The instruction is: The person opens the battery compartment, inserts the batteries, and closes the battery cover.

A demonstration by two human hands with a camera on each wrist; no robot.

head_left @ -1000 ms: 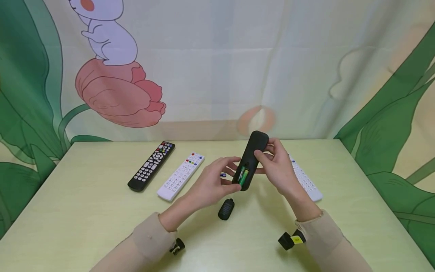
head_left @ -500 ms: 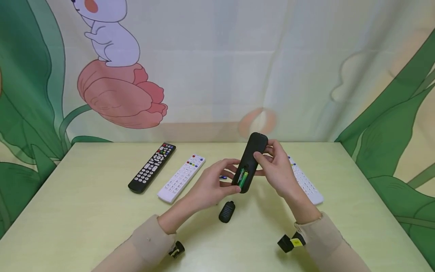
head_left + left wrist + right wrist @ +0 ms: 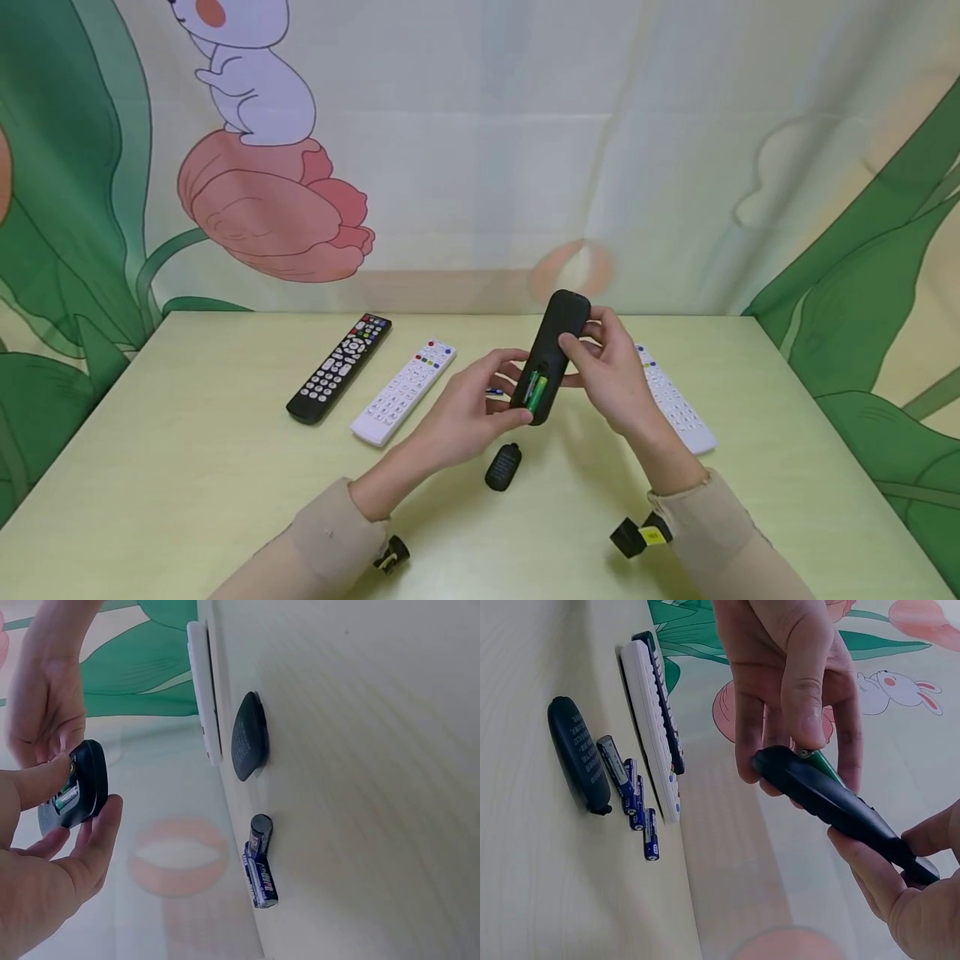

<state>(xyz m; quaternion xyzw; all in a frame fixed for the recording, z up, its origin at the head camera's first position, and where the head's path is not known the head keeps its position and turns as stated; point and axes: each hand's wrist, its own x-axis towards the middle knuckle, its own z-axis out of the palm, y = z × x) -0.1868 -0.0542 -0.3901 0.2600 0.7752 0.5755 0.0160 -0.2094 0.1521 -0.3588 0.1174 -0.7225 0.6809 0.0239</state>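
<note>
Holding the black remote (image 3: 551, 357) up off the table (image 3: 217, 475) w/ both hands, back side toward the head cam view. L hand (image 3: 467, 410) grasps the lower end, thumb by the open batt bay (image 3: 542, 367), other fingers round the edge. R hand (image 3: 613, 367) pinches it farther up, thumb on the back, other fingers at the edge; neither lets go. Green batts (image 3: 537, 393), looks like 2, show in the bay; in R wrist view the L thumb touches the end of one, which seems to stand a bit proud. Can't tell if it's seated. Vs. 0.5 & 1 s ago, v. little changes: same grips, approx. same tilt, bay still uncovered; mainly the head view shifts a touch. My read: work's paused on the batts, & going in vs. coming out can't be told. Batt cover (image 3: 503, 467) lies apart on the table, i.e. bay isn't closed. Blue batts (image 3: 634, 787), approx. 4, lie loose near it. Black keypad remote (image 3: 339, 368) & white remote (image 3: 403, 393) lie to L; 2nd white remote (image 3: 678, 408) to R, partly behind R hand.
</note>
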